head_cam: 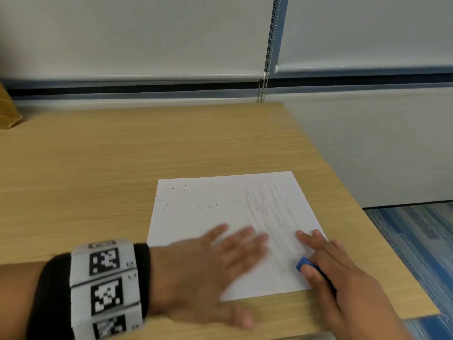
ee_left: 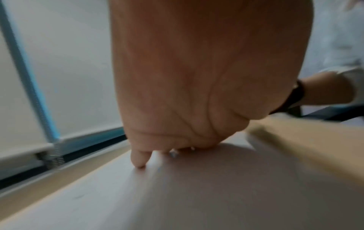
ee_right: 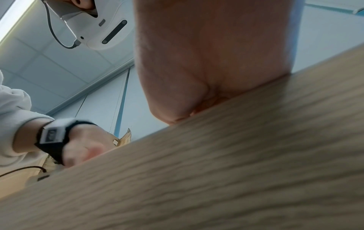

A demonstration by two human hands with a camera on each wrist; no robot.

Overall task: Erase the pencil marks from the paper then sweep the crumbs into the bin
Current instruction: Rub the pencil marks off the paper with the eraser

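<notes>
A white sheet of paper (head_cam: 215, 217) lies on the wooden table (head_cam: 98, 168) near its right edge. Grey pencil marks (head_cam: 267, 207) cover the sheet's right part. Dark eraser crumbs (head_cam: 169, 200) are scattered over its upper left. My left hand (head_cam: 208, 263) lies flat on the sheet's near left, fingers spread and straight. In the left wrist view the left hand (ee_left: 177, 93) rests palm down on the paper (ee_left: 138, 194). My right hand (head_cam: 338, 273) pinches a blue eraser (head_cam: 304, 262) against the paper's near right corner. In the right wrist view the right hand (ee_right: 206, 62) hides the eraser.
A brown paper bag (head_cam: 7, 109) stands at the table's far left. The table's right edge (head_cam: 367, 212) drops to a blue striped carpet (head_cam: 416, 241). A window blind with a bead chain (head_cam: 262, 89) is behind the table. Bare wood lies left of the sheet.
</notes>
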